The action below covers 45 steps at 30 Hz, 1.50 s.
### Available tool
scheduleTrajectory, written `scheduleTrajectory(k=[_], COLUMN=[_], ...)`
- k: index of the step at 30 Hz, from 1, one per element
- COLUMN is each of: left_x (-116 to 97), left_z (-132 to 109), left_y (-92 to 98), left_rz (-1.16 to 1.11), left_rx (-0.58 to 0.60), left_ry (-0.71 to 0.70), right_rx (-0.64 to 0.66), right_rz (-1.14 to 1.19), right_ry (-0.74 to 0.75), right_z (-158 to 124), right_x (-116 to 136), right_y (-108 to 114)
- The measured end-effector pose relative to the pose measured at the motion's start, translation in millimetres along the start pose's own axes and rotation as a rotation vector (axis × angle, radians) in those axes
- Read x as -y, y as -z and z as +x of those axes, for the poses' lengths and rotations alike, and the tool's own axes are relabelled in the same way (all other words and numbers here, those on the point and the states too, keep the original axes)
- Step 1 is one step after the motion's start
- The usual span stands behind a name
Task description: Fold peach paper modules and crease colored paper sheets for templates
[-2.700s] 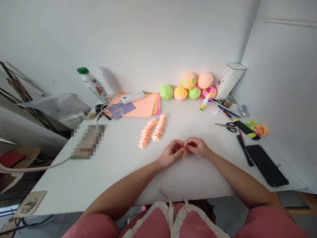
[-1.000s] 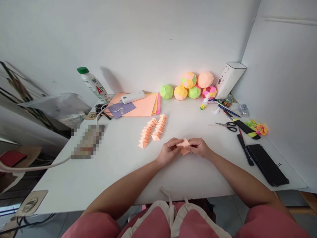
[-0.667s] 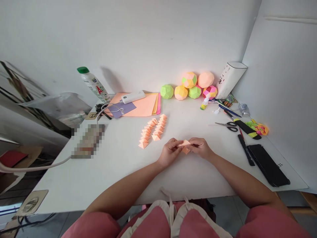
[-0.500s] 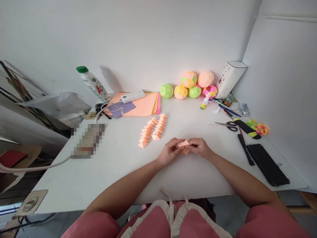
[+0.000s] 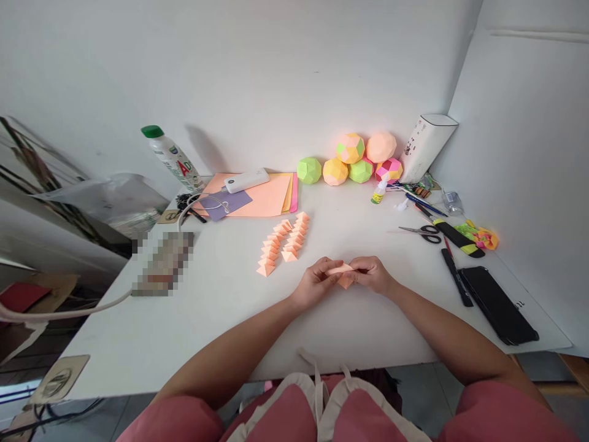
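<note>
A small peach-coloured piece of folded paper [image 5: 346, 282] is held between both hands, low over the white table. My left hand [image 5: 316, 282] pinches its left side, fingers over the top and thumb in front. On the right, my right hand [image 5: 373, 275] pinches the other end between thumb and fingers. The fingers cover much of the paper, so its full shape is hidden. Two rows of folded peach paper pieces, a left row [image 5: 270, 247] and a right row [image 5: 296, 238], lie overlapping just beyond my left hand.
Paper balls [image 5: 360, 170] are stacked against the wall. Coloured sheets [image 5: 262, 199] lie under a white power bank [image 5: 247, 180], near a bottle [image 5: 172, 158]. Rightward are a glue bottle [image 5: 379, 191], scissors [image 5: 429, 233], a utility knife [image 5: 455, 237] and a black phone [image 5: 500, 305].
The paper piece has tilted slightly between my fingers, its upper part now looking flatter. Both hands keep their hold in almost the same place.
</note>
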<state>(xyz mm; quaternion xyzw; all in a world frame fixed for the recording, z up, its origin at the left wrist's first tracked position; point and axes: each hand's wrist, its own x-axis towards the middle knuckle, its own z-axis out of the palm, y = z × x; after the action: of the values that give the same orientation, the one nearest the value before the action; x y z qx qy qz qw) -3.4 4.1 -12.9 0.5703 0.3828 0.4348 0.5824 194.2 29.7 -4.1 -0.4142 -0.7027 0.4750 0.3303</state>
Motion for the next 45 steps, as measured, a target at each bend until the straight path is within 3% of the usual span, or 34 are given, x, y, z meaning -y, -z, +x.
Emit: scheduleTrajectory(k=[8, 15, 24, 45], left_x=[-2.7, -6.4, -9.4, -14.9], left_z=[-1.3, -2.0, -2.9, -3.3], left_y=[-1.2, -1.6, -2.3, -2.7], left_rz=[0.109, 0.189, 0.219, 0.24], left_rx=[-0.017, -0.01, -0.009, -0.007], left_ry=[-0.031, -0.041, -0.04, -0.034], right_rx=[-0.054, -0.11, -0.085, -0.089], right_rz=[0.011, 0.154, 0.235, 0.144], right_ry=[0.021, -0.101, -0.103, 0.039], right_z=[-1.6, -2.2, 0.1, -0.2], right_x=[4.3, -3.8, -2.2, 3.5], right_y=[-0.1, -1.1, -0.3, -0.7])
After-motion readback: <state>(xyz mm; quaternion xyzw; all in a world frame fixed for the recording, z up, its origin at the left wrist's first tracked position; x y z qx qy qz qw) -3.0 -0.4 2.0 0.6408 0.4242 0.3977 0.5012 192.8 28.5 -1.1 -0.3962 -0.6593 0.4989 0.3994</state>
